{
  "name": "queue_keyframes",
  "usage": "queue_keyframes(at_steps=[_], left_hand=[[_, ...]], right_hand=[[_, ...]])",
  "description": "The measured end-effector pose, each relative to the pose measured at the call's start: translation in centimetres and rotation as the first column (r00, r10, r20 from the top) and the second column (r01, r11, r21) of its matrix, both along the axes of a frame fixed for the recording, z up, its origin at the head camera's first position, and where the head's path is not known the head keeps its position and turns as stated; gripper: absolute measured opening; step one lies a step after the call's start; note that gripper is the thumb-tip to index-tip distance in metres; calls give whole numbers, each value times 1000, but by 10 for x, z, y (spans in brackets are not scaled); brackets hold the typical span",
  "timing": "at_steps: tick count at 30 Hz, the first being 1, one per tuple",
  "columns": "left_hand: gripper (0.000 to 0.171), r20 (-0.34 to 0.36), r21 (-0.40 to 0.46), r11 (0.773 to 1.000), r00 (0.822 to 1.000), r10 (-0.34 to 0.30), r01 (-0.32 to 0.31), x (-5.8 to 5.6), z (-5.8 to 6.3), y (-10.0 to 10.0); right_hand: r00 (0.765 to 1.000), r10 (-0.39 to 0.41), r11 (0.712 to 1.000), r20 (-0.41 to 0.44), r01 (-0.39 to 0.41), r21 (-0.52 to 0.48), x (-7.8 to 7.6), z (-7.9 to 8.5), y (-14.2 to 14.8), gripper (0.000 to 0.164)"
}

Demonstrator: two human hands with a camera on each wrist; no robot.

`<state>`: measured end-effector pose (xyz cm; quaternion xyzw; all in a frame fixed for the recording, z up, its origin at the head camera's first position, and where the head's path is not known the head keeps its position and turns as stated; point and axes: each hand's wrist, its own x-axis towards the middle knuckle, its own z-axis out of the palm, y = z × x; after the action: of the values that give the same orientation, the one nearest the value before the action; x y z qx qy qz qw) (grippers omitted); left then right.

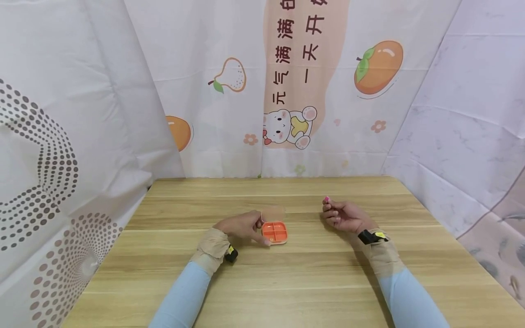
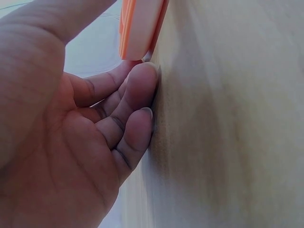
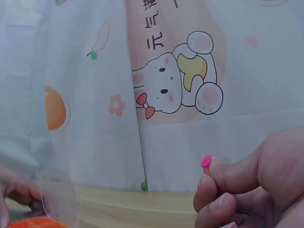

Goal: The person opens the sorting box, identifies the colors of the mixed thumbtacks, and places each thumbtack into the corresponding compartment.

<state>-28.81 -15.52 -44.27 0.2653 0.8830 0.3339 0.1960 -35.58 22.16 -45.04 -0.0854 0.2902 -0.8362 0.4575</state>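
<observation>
A small orange box (image 1: 280, 225) with several compartments lies on the table, its clear lid (image 1: 273, 213) swung open to the far side. Around the box's left side is my left hand (image 1: 244, 226), thumb at the near corner and curled fingers at the far one. In the left wrist view, the fingertips meet the edge of the orange box (image 2: 137, 33) close to the tabletop. My right hand (image 1: 344, 216), off to the right above the table, pinches a small bright pink piece (image 3: 206, 161) between thumb and index finger. Its short, pale lower part is mostly hidden by the fingertips.
The wooden table (image 1: 303, 282) reaches back to a printed curtain (image 1: 229, 114) with fruit and a cartoon animal. More white cloth (image 1: 115, 91) hangs on the left. A dark wrist camera (image 1: 367, 236) sits on the right wrist.
</observation>
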Motion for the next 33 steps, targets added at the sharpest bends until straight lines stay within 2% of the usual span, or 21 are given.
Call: queue_keyframes(at_steps=[2,3,4,5,6,8,10,11,12,13,15,17,19,21,24,29,33], left_hand=[[64,-3,-4,1000,1000,0,0,0,0,0],[64,-3,-3,1000,1000,0,0,-1,0,0],[65,-2,-2,1000,1000,0,0,-1,0,0],[65,-2,-3,1000,1000,-1,1,-1,-1,0],[65,0,-3,1000,1000,-1,1,-1,-1,0],[64,5,7,1000,1000,-3,3,-1,-2,0],[64,6,7,1000,1000,-4,4,-1,-1,0],[63,6,8,1000,1000,-4,4,-1,-1,0],[63,6,10,1000,1000,-4,4,-1,-1,0],[63,4,11,1000,1000,-6,6,-1,-1,0],[63,0,9,1000,1000,-5,5,0,0,1],[62,3,14,1000,1000,-4,4,1,1,1],[62,5,18,1000,1000,-3,3,1,1,0],[62,8,20,1000,1000,-1,1,2,1,0],[64,7,12,1000,1000,5,-5,2,0,0],[66,-6,-14,1000,1000,15,-16,1,-1,-1],[66,-16,-25,1000,1000,15,-15,2,0,-1]], right_hand=[[994,-72,990,-87,82,118,1,3,-1,31],[982,-113,970,-155,142,198,2,5,-3,29],[961,-145,935,-236,212,285,3,6,-5,26],[931,-163,883,-327,286,373,4,7,-7,23],[889,-155,813,-431,362,456,5,7,-9,22],[803,-91,654,-589,495,573,7,8,-12,24],[729,-2,514,-685,588,625,8,6,-14,32],[701,39,461,-712,620,635,8,6,-15,37],[678,73,420,-731,644,639,8,5,-16,41],[665,92,389,-741,661,642,8,5,-17,42],[629,132,339,-766,697,631,8,3,-18,41],[575,194,285,-795,742,607,8,2,-20,35],[509,274,225,-816,791,569,8,0,-22,29],[447,346,183,-825,830,527,8,-2,-23,25],[401,402,150,-823,858,492,9,-4,-25,22],[381,415,143,-826,869,473,10,-5,-26,23],[374,411,155,-832,870,468,11,-3,-27,22]])
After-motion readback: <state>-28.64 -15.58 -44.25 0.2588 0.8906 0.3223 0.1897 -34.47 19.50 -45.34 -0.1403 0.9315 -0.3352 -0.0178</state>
